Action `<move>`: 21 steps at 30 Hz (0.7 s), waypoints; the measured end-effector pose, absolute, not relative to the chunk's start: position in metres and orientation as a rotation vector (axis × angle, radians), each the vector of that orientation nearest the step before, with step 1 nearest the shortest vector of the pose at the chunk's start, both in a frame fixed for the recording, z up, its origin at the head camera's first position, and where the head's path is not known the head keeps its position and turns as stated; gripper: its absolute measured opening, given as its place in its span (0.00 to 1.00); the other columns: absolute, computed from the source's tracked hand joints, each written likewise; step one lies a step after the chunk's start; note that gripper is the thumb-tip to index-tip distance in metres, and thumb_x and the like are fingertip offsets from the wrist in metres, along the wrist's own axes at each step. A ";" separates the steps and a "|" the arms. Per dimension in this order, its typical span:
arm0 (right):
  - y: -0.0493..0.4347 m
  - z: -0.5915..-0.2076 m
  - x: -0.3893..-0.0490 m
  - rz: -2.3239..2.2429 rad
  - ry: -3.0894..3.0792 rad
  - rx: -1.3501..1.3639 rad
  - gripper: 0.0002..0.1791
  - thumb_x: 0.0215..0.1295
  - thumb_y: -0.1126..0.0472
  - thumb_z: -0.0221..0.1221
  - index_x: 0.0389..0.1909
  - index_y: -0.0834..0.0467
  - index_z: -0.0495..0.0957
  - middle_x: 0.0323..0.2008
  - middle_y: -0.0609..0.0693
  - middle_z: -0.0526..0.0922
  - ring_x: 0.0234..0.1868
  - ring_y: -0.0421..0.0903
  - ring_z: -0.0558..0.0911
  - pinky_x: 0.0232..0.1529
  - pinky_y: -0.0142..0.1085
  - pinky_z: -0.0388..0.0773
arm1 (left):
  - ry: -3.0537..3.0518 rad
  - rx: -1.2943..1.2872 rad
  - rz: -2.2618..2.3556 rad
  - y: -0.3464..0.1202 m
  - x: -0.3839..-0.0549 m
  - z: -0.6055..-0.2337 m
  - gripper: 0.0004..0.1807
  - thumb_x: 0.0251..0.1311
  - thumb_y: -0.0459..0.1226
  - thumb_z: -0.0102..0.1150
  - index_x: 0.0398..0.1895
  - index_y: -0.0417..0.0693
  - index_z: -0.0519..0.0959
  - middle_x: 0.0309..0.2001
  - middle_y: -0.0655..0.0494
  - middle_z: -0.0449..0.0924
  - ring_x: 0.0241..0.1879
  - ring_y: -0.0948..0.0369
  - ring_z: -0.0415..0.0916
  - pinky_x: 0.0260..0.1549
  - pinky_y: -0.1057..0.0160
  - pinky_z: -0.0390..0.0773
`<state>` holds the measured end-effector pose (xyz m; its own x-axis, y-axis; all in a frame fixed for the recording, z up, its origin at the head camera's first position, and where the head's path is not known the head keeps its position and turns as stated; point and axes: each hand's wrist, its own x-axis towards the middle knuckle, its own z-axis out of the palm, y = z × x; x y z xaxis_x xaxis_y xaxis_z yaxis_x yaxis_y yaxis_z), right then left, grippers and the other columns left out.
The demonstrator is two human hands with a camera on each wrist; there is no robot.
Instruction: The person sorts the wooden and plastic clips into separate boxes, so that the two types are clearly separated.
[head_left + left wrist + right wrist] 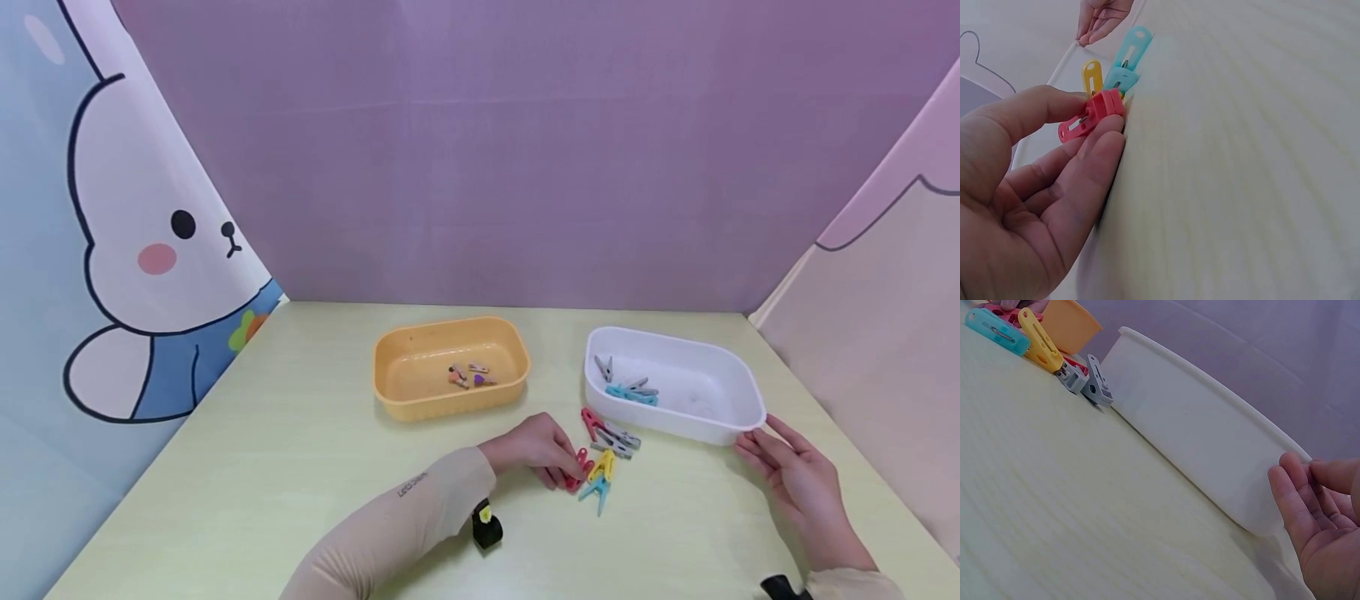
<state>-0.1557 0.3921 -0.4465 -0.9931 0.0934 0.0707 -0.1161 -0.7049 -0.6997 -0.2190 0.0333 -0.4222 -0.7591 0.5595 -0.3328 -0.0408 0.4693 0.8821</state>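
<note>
Over near the right edge of the tabletop [697,533], the person's right hand [806,485] pinches a white basin [675,423] by its near right corner, while off its near left corner the left hand [540,448] pinches a red clothespin [1105,105] just beside a yellow clothespin [602,465] and a blue clothespin [596,488].

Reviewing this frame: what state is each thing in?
Left grip: pinching a red clip
Right grip: pinching the white tray's rim
White tray: upright, holding grey and blue clips
Orange tray: upright, holding small clips
Yellow clip: on the table
Loose blue clip: on the table
Loose grey clips: on the table
Loose red clip: on the table
</note>
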 end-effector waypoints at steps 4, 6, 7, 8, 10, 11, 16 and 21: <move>0.391 -0.446 -0.155 2.802 -1.153 0.047 0.21 0.73 0.79 0.43 0.45 0.62 0.84 0.36 0.63 0.86 0.38 0.54 0.88 0.43 0.41 0.85 | 2.092 0.445 1.296 0.028 -0.224 -0.423 0.04 0.57 0.33 0.70 0.28 0.41 0.86 0.24 0.50 0.85 0.23 0.58 0.83 0.24 0.63 0.86; 0.392 -0.446 -0.155 2.805 -1.151 0.041 0.21 0.73 0.79 0.43 0.45 0.62 0.84 0.36 0.63 0.86 0.38 0.54 0.88 0.43 0.41 0.85 | 2.068 0.444 1.312 0.025 -0.227 -0.424 0.04 0.59 0.33 0.69 0.29 0.41 0.86 0.24 0.50 0.85 0.24 0.59 0.83 0.25 0.63 0.86; 0.392 -0.446 -0.156 2.807 -1.149 0.040 0.21 0.73 0.79 0.43 0.45 0.62 0.84 0.36 0.63 0.86 0.38 0.54 0.88 0.43 0.41 0.85 | 2.056 0.442 1.318 0.024 -0.229 -0.425 0.04 0.59 0.33 0.69 0.29 0.41 0.86 0.25 0.49 0.85 0.24 0.59 0.83 0.26 0.63 0.86; 0.392 -0.446 -0.156 2.806 -1.150 0.038 0.21 0.73 0.79 0.43 0.45 0.62 0.84 0.36 0.63 0.86 0.38 0.54 0.88 0.43 0.41 0.85 | 2.044 0.438 1.328 0.022 -0.231 -0.426 0.04 0.60 0.34 0.68 0.30 0.41 0.86 0.25 0.49 0.85 0.24 0.59 0.83 0.26 0.63 0.86; 0.392 -0.446 -0.155 2.807 -1.149 0.035 0.20 0.73 0.79 0.43 0.45 0.62 0.84 0.36 0.63 0.86 0.38 0.54 0.88 0.43 0.41 0.85 | 2.021 0.427 1.361 0.020 -0.234 -0.427 0.04 0.60 0.33 0.68 0.31 0.40 0.86 0.26 0.49 0.86 0.24 0.59 0.83 0.27 0.63 0.86; 0.392 -0.446 -0.156 2.807 -1.147 0.035 0.20 0.73 0.79 0.43 0.45 0.62 0.84 0.36 0.63 0.86 0.38 0.54 0.88 0.43 0.41 0.85 | 2.013 0.425 1.378 0.019 -0.235 -0.428 0.04 0.60 0.33 0.67 0.31 0.40 0.86 0.26 0.49 0.86 0.24 0.60 0.83 0.27 0.63 0.86; 0.392 -0.446 -0.155 2.816 -1.138 0.034 0.21 0.73 0.79 0.43 0.45 0.62 0.84 0.36 0.64 0.86 0.38 0.54 0.88 0.43 0.42 0.85 | 1.984 0.426 1.481 0.016 -0.238 -0.430 0.04 0.59 0.31 0.67 0.33 0.37 0.86 0.28 0.48 0.86 0.25 0.60 0.83 0.28 0.62 0.87; 0.393 -0.447 -0.155 2.820 -1.125 0.017 0.21 0.72 0.80 0.43 0.44 0.63 0.84 0.36 0.64 0.86 0.38 0.55 0.88 0.44 0.42 0.85 | 1.977 0.425 1.523 0.016 -0.240 -0.426 0.05 0.60 0.31 0.66 0.35 0.36 0.85 0.30 0.48 0.87 0.27 0.59 0.84 0.31 0.61 0.87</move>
<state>-0.1554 0.3926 -0.4470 -0.9944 0.0935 0.0491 -0.1017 -0.7208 -0.6857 -0.2403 0.0158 -0.4259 -0.7684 0.5830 -0.2640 -0.1063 0.2905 0.9509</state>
